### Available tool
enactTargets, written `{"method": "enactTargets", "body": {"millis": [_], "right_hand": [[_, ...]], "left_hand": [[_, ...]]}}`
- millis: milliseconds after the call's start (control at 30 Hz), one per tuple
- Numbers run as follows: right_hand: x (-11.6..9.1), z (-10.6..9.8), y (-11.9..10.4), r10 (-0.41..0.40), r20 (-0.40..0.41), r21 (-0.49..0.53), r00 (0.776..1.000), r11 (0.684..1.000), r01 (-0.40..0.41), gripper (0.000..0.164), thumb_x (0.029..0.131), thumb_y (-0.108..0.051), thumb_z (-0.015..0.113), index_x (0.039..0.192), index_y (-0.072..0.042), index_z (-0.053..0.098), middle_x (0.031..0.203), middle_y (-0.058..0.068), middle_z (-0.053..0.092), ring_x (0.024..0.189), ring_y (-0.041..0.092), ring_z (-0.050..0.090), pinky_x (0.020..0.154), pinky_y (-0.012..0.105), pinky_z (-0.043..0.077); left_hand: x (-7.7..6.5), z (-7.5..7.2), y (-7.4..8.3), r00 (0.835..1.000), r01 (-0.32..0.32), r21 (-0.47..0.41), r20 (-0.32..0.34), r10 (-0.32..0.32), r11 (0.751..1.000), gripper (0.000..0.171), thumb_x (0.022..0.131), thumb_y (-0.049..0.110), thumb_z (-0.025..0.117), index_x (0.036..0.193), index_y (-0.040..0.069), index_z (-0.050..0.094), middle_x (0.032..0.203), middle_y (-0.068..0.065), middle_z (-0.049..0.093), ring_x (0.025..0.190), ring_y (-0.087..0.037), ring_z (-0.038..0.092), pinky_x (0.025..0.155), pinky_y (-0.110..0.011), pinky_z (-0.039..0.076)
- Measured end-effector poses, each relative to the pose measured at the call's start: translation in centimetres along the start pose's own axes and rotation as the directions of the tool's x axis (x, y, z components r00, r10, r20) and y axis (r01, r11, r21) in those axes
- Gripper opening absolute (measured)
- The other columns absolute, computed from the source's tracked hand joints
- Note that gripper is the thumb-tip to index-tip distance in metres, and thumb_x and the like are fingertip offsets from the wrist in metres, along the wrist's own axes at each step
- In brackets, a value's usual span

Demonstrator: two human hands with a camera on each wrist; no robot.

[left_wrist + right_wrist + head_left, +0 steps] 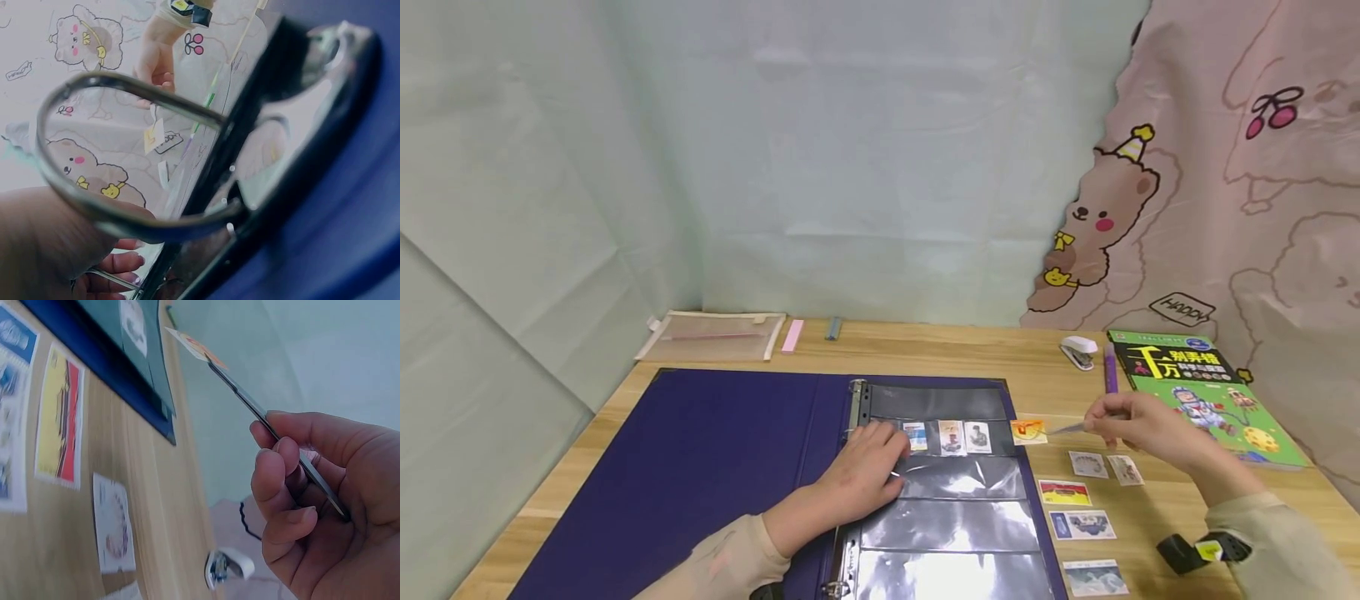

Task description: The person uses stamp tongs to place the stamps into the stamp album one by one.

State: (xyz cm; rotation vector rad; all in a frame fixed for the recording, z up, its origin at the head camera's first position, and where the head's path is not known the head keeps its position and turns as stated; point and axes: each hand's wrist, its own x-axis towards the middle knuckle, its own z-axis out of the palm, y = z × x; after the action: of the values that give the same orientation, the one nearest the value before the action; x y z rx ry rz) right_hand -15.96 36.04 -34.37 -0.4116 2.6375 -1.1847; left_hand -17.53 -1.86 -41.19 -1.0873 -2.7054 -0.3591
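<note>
My right hand [1138,423] pinches a pair of tweezers [255,410] between thumb and fingers. At the tweezers' tips is an orange-and-yellow stamp [1028,430], raised beside the right edge of the open ring album [715,458]. My left hand [863,468] rests on the album's black pocket page [940,523], close to the rings, fingers relaxed. In the page's second row sit a blue-and-yellow stamp [916,436] by the left fingertips, a stamp with a red-toned picture [951,437] and a grey portrait stamp [978,437].
Several loose stamps lie right of the album, among them a red-and-yellow one [1064,492]. A stapler [1078,352], a purple pen [1111,368] and a green book [1206,400] are at the back right. A mesh pouch [715,335] and pink strip [793,336] lie behind the album.
</note>
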Motion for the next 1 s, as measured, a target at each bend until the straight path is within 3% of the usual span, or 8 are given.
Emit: {"method": "enactTargets", "body": {"millis": [300, 767, 1000], "right_hand": [[2.5, 1.6, -1.3, -0.103, 0.036, 0.052, 0.994, 0.994, 0.101, 0.02, 0.09, -0.016, 0.052, 0.088, 0.003, 0.058, 0.06, 0.001, 0.053, 0.045, 0.005, 0.036, 0.039, 0.023, 0.032], [5.6, 4.7, -2.6, -0.085, 0.055, 0.044, 0.995, 0.996, 0.083, 0.018, 0.086, -0.015, 0.056, 0.084, 0.003, 0.06, 0.06, 0.003, 0.054, 0.044, 0.001, 0.032, 0.039, 0.019, 0.028], [7.2, 6.7, -3.0, -0.122, 0.084, 0.09, 0.989, 0.989, 0.115, 0.018, 0.085, -0.011, 0.056, 0.083, 0.006, 0.06, 0.068, 0.006, 0.054, 0.054, 0.006, 0.051, 0.047, 0.022, 0.04]], "left_hand": [[0.0, 0.0, -0.1, 1.0, -0.004, -0.011, 0.002, 0.004, 1.0, 0.027, 0.073, 0.025, 0.069, 0.091, 0.018, 0.05, 0.085, 0.007, 0.046, 0.08, -0.01, 0.041, 0.072, -0.025, 0.033], [0.0, 0.0, 0.0, 1.0, -0.003, -0.031, -0.014, 0.003, 0.999, 0.026, 0.071, 0.024, 0.069, 0.09, 0.018, 0.05, 0.084, 0.007, 0.045, 0.08, -0.01, 0.04, 0.073, -0.025, 0.033], [0.0, 0.0, -0.1, 1.0, -0.005, -0.037, -0.026, 0.004, 0.999, 0.025, 0.072, 0.022, 0.068, 0.088, 0.017, 0.05, 0.083, 0.007, 0.045, 0.079, -0.01, 0.04, 0.073, -0.026, 0.033]]}}
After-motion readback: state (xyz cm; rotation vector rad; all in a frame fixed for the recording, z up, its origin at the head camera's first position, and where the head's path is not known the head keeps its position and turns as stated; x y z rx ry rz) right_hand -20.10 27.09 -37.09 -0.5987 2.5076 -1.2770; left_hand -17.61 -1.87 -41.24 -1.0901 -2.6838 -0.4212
